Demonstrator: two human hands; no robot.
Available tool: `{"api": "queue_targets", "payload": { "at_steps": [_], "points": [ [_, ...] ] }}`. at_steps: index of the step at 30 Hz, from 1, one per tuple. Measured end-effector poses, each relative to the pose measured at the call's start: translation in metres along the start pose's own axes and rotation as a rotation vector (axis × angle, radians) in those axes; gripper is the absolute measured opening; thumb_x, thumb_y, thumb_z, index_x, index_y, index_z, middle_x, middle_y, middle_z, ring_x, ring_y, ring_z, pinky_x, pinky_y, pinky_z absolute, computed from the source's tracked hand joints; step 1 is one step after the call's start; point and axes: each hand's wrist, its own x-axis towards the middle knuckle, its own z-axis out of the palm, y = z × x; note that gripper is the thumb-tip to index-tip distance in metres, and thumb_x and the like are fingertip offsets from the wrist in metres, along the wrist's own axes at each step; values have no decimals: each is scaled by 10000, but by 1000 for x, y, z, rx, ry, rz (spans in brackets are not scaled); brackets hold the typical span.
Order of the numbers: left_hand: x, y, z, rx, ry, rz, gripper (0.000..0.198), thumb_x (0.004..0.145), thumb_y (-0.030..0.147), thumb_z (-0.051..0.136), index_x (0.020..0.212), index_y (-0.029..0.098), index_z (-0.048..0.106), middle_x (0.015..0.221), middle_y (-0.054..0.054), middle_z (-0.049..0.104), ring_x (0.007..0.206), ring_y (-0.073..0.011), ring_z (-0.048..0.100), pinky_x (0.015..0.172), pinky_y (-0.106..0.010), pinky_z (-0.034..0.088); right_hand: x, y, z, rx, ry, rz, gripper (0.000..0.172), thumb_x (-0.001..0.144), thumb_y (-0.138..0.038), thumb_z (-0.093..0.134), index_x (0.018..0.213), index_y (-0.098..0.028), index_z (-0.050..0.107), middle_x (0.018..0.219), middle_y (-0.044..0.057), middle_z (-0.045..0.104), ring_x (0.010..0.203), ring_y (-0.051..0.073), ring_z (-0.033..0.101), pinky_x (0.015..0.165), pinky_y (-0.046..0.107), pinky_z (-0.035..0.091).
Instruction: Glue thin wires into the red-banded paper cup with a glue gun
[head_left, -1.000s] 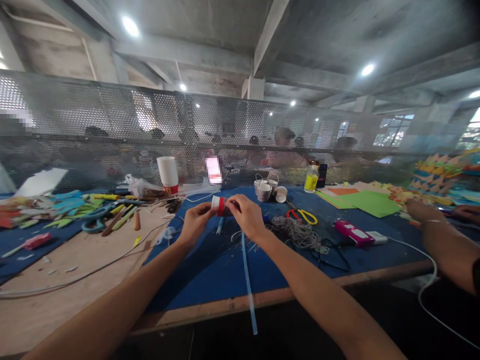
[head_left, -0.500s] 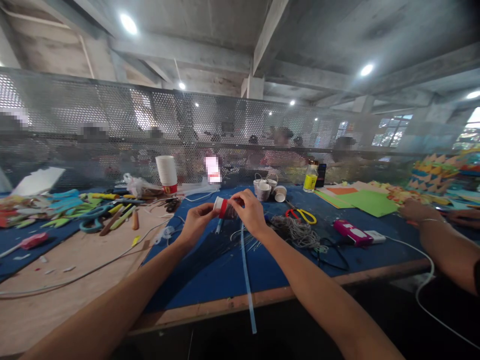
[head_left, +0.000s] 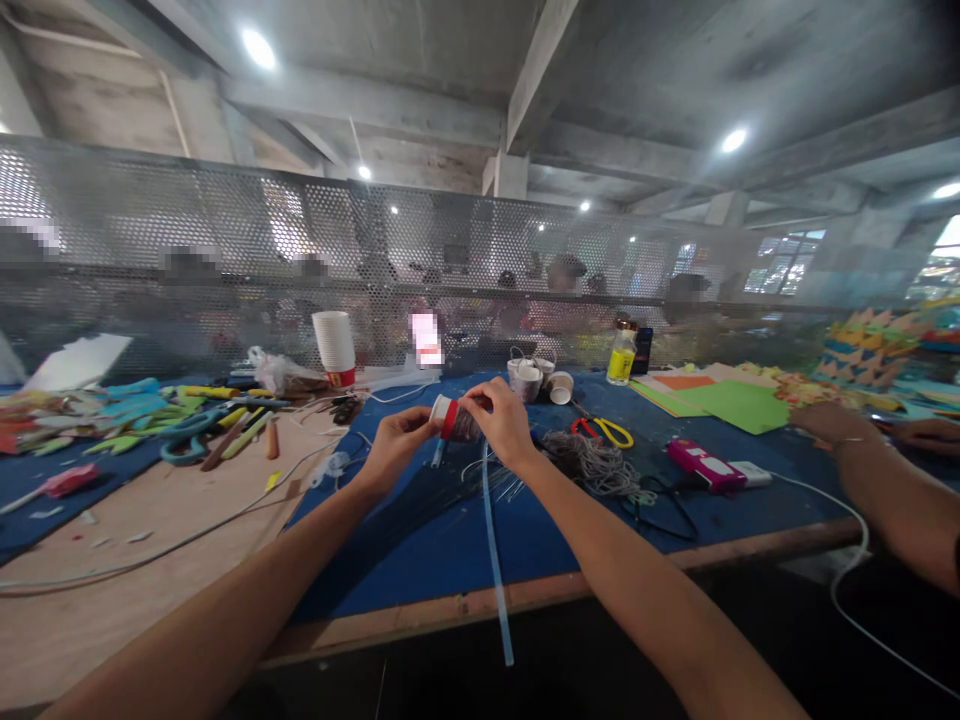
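Observation:
My left hand (head_left: pixel 397 445) is closed on the rim end of a paper cup (head_left: pixel 441 411), which lies tilted on its side above the blue table covering. The cup is white at the rim with a red band, and its lower part looks wrapped in greyish cord. At that wrapped part, my right hand (head_left: pixel 499 420) has thumb and fingers pinched together; what they grip is too small to make out. Just right of it lies a tangled heap of grey cord (head_left: pixel 592 465). Below the hands a pale translucent strip (head_left: pixel 492 560) runs over the table's front edge.
Several grey cups (head_left: pixel 527 378) stand behind, near scissors (head_left: pixel 604 431) with red and yellow handles. A stack of paper cups (head_left: pixel 334 345), pliers (head_left: pixel 187 435), a yellow-labelled bottle (head_left: pixel 621 355), a magenta box (head_left: pixel 705 466) and coloured paper (head_left: pixel 739 403) surround the hands. Another person's arm (head_left: pixel 885 480) reaches in at right.
The cup and both hands have shifted very slightly, with a little more of the wrapped part showing. My grip looks the same. The other person's hand at right has moved slightly left.

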Motion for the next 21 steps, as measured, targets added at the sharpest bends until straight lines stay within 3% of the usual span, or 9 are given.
{"api": "queue_targets", "payload": {
  "at_steps": [21],
  "points": [
    [-1,4,2,-8,1,-37,206,749,338,735,836,151,729,797,-14,708,742,-155,584,734,-257,402,1,6,3,-14,16,-3,137,880,-350,651,834,-223,673,864,3,589,765,130,587,728,245,444]
  ]
}}
